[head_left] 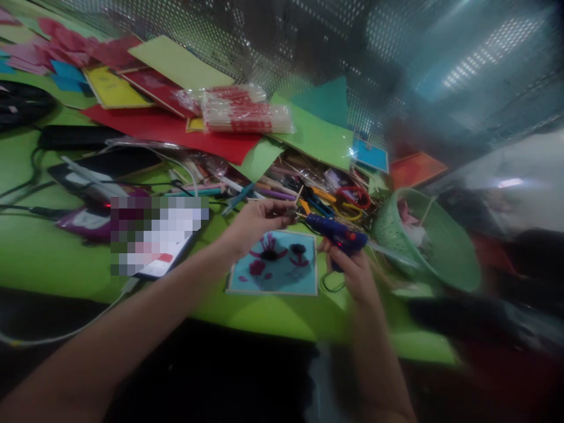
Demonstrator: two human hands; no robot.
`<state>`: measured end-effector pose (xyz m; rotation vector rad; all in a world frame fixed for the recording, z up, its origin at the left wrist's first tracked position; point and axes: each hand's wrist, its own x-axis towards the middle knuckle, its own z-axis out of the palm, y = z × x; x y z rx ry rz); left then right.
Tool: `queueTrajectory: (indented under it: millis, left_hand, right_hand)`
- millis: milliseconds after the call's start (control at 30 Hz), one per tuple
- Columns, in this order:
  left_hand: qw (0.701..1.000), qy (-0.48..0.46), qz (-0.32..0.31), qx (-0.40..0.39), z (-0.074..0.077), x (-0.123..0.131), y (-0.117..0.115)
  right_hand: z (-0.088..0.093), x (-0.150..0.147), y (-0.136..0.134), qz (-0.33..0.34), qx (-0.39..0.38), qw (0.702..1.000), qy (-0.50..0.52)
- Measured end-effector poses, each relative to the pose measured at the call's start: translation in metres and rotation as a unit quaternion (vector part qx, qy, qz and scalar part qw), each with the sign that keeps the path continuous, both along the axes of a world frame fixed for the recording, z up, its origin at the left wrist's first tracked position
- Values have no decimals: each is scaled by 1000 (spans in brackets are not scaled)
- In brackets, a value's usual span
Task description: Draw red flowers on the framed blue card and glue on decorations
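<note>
My right hand [355, 267] is wrapped round the grip of a blue glue gun [337, 231], which has an orange part and a clear glue stick [392, 254] at its back end. The gun's nozzle points left, close to the fingertips of my left hand [264, 220]. Those fingers are pinched on a small dark thing that I cannot make out; a thin pale stick rises by them. Below both hands lies a light blue card [273, 279] with a pale border, bearing dark red and black flower shapes. My left hand partly covers its upper edge.
On the green table [198, 305], a lit phone [165, 247] lies on the left, its cable hanging over the edge. A green basket [458, 258] stands at the right. Behind are scissors [352, 202], pencils, coloured paper [176, 135] and plastic-wrapped stick bundles [247, 114].
</note>
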<state>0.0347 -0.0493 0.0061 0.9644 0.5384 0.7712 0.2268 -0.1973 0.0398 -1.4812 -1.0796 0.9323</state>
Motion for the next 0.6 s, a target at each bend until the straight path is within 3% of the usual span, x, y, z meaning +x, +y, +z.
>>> queueTrajectory:
  millis: [600]
  left_hand:
    - [1000, 8, -10, 3, 0, 0, 0]
  right_hand:
    - [-3, -1, 0, 0, 0, 1000, 18]
